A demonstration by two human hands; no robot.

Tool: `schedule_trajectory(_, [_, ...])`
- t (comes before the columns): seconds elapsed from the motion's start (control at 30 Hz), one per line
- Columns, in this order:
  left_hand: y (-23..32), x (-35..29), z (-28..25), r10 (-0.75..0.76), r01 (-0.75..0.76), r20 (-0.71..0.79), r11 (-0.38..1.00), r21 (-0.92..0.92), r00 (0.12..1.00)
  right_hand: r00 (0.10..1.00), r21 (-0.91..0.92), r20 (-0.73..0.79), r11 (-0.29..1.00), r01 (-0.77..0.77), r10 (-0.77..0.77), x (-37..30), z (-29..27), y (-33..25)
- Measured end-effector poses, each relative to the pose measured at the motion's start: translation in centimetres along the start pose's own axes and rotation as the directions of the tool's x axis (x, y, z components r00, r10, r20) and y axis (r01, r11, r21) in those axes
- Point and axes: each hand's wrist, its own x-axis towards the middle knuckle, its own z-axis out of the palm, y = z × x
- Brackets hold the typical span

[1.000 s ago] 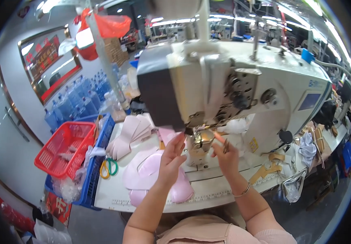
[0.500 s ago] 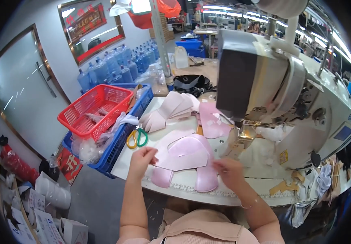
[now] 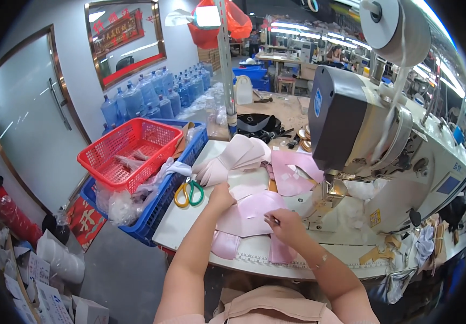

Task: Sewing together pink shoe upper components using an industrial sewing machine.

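From where I stand, the left hand (image 3: 223,198) curls at the upper-left edge of a pink panel (image 3: 246,211); its fingertips are hidden, so I can't tell whether they pinch the cloth. The right hand (image 3: 288,227) is bent inward over the panel's right side, something small and dark at its fingertips, and I can't tell how firmly it is held. The panel lies left of the sewing machine (image 3: 373,127), clear of its needle. The step in hand seems to be handling and squaring up this panel; the next move calls for a sure grip on its edge and care to keep the layers aligned. Also left of the machine lie a holed pink piece (image 3: 286,182), pale pieces (image 3: 235,156), scissors (image 3: 196,194) and, farthest out, a red basket (image 3: 99,163).
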Motion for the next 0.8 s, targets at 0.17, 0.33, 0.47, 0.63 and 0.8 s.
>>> schedule_trajectory(0.17, [1.7,0.0,-1.4,0.155,-0.145,-0.118,0.985,0.089,0.981,0.994,0.122,-0.110,0.992,-0.007,0.021,-1.8,-2.5,-0.4])
schedule_trajectory(0.33, [0.4,1.0,-1.6,-0.022,0.006,0.077,0.980,0.199,0.997,0.992,0.076,-0.049,0.990,0.122,-0.118,-2.3,-2.1,-1.8])
schedule_trajectory(0.47, [3.2,-2.4,-5.0,0.401,-0.417,-0.296,0.909,0.010,0.867,0.979,0.051,-0.119,0.984,0.172,-0.165,-4.7,-4.1,-1.3])
schedule_trajectory(0.63, [11.0,-13.0,-7.3,0.750,-0.746,-0.483,0.615,0.258,0.452,0.920,0.776,0.159,0.530,-0.341,0.359,-6.2,-7.5,-2.0])
schedule_trajectory(0.8, [11.7,-17.2,-2.7,0.841,-0.820,-0.242,0.533,0.210,0.484,0.817,0.825,0.122,0.400,-0.399,0.563,-7.2,-7.8,-2.1])
